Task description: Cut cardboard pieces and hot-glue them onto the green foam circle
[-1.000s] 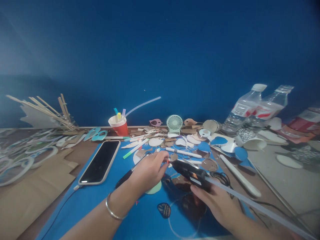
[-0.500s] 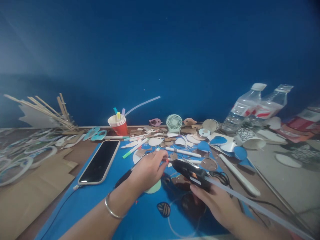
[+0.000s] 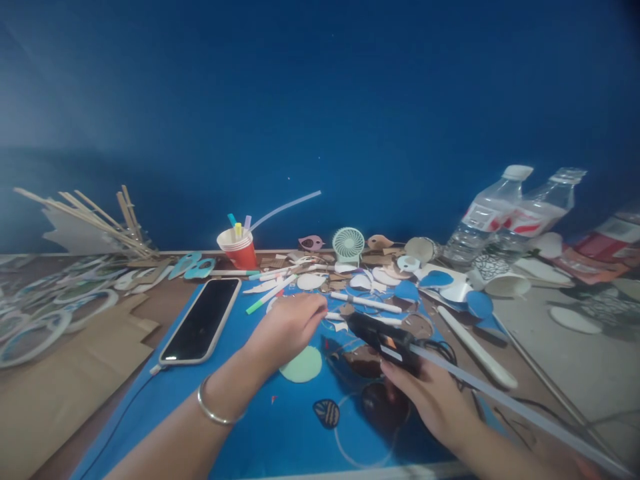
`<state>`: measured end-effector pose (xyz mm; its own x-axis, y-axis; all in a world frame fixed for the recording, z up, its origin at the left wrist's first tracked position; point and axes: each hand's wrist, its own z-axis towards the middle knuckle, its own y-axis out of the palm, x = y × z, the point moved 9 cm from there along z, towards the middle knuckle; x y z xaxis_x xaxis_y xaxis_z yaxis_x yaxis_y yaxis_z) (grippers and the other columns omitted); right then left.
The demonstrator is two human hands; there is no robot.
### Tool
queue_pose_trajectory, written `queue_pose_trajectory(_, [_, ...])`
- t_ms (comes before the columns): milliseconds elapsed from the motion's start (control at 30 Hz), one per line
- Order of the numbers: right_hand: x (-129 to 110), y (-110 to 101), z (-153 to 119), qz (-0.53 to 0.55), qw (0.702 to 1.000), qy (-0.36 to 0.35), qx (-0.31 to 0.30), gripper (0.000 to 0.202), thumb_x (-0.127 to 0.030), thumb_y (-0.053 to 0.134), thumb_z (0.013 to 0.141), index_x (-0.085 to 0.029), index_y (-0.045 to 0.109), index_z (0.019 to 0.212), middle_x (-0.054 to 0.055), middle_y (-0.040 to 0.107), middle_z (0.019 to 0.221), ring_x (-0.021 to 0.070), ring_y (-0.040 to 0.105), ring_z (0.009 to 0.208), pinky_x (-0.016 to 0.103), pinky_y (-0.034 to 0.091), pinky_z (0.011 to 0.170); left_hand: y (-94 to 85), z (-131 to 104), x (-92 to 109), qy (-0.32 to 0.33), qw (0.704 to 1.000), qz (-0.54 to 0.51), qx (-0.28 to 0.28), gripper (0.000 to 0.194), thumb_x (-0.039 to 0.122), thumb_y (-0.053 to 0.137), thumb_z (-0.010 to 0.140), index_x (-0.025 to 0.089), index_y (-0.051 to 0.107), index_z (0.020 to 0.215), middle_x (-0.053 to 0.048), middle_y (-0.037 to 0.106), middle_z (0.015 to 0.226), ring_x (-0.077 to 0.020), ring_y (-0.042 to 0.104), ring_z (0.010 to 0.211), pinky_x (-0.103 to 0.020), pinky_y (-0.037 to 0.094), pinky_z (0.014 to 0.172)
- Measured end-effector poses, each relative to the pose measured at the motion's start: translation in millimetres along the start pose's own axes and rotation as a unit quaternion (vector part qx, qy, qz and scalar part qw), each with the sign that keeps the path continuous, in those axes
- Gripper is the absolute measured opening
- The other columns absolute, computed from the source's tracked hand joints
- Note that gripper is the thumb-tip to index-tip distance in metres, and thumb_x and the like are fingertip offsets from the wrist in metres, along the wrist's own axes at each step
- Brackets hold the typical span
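My right hand (image 3: 433, 397) is wrapped round a black hot glue gun (image 3: 383, 339), its nozzle facing left. A long translucent glue stick (image 3: 493, 390) runs out of its back. Just left of the nozzle, my left hand (image 3: 287, 327) is closed in a pinch; a small red spot shows at its fingertips, but what they hold is hidden. Below that hand lies a pale green disc (image 3: 301, 364) on the blue mat (image 3: 245, 443). A dark leaf-shaped piece with light stripes (image 3: 327, 413) lies nearer to me, beside a clear ring (image 3: 345, 450).
At left a phone (image 3: 203, 323) lies plugged in beside cardboard (image 3: 75, 380). Behind are a red paper cup (image 3: 239, 253) with coloured sticks, a small fan (image 3: 349, 245) and two bird cutouts. Markers and paper pieces crowd the mat's far edge. Plastic bottles (image 3: 493, 213) stand at right.
My left hand has shifted slightly left and away from the nozzle, uncovering more of the green disc. The dark object beside its wrist no longer shows. The glue gun has barely moved.
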<state>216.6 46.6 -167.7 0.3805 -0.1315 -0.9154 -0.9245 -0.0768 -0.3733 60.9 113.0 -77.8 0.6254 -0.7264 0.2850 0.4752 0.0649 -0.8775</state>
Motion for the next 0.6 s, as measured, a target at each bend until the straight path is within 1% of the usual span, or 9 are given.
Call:
queue_pose_trajectory(100, [2, 0, 0, 0.0, 1.0, 0.001, 0.0, 0.038, -0.052, 0.045, 0.077, -0.02, 0.051, 0.057, 0.001, 0.055, 0.053, 0.0194, 0.055, 0.054, 0.03, 0.039, 0.055, -11.6, 0, 3, 0.022, 1.0, 0.007, 0.015, 0.017, 0.02, 0.041, 0.086, 0.016, 0.057, 0.086, -0.003, 0.063, 0.082, -0.0144, 0.057, 0.076, -0.029, 0.046, 0.069])
queue_pose_trajectory(200, [2, 2, 1, 0.014, 1.0, 0.0, -0.005, 0.034, -0.049, 0.046, 0.078, -0.019, 0.054, 0.066, 0.001, 0.055, 0.054, 0.019, 0.056, 0.055, 0.029, 0.04, 0.055, -20.0, -1, 5, 0.044, 0.998, 0.025, 0.036, 0.017, 0.021, 0.041, 0.086, 0.016, 0.058, 0.087, -0.004, 0.063, 0.083, -0.0148, 0.058, 0.077, -0.03, 0.047, 0.07])
queue_pose_trajectory(300, [-1, 1, 1, 0.022, 1.0, -0.004, -0.002, 0.031, -0.047, 0.046, 0.079, -0.018, 0.055, 0.072, 0.0, 0.054, 0.054, 0.0179, 0.055, 0.055, 0.028, 0.04, 0.054, -21.0, -4, 7, 0.076, 0.996, 0.037, 0.042, 0.017, 0.02, 0.042, 0.087, 0.016, 0.058, 0.09, -0.004, 0.064, 0.085, -0.015, 0.058, 0.079, -0.03, 0.047, 0.072])
queue_pose_trajectory(400, [-8, 1, 0, 0.024, 1.0, -0.019, -0.002, 0.029, -0.045, 0.047, 0.079, -0.018, 0.054, 0.07, -0.001, 0.053, 0.053, 0.016, 0.053, 0.052, 0.025, 0.039, 0.05, -20.7, -6, 10, 0.104, 0.993, 0.031, 0.047, 0.016, 0.017, 0.043, 0.086, 0.016, 0.058, 0.092, -0.004, 0.064, 0.086, -0.0147, 0.057, 0.083, -0.03, 0.047, 0.075])
queue_pose_trajectory(467, [-13, 0, -1, 0.021, 0.999, -0.025, -0.003, 0.028, -0.043, 0.047, 0.078, -0.017, 0.055, 0.07, -0.001, 0.052, 0.051, 0.0152, 0.051, 0.05, 0.025, 0.038, 0.048, -21.8, -5, 10, 0.104, 0.994, 0.008, 0.044, 0.015, 0.017, 0.044, 0.086, 0.017, 0.058, 0.091, -0.004, 0.064, 0.086, -0.0142, 0.057, 0.083, -0.029, 0.046, 0.075])
queue_pose_trajectory(600, [-9, 1, 0, 0.032, 0.999, -0.002, -0.001, 0.027, -0.041, 0.048, 0.077, -0.016, 0.058, 0.074, -0.001, 0.051, 0.049, 0.0152, 0.05, 0.049, 0.025, 0.038, 0.048, -25.8, -1, 7, 0.054, 0.998, -0.021, -0.001, 0.015, 0.018, 0.043, 0.086, 0.017, 0.059, 0.083, -0.003, 0.06, 0.085, -0.0135, 0.055, 0.08, -0.027, 0.044, 0.072])
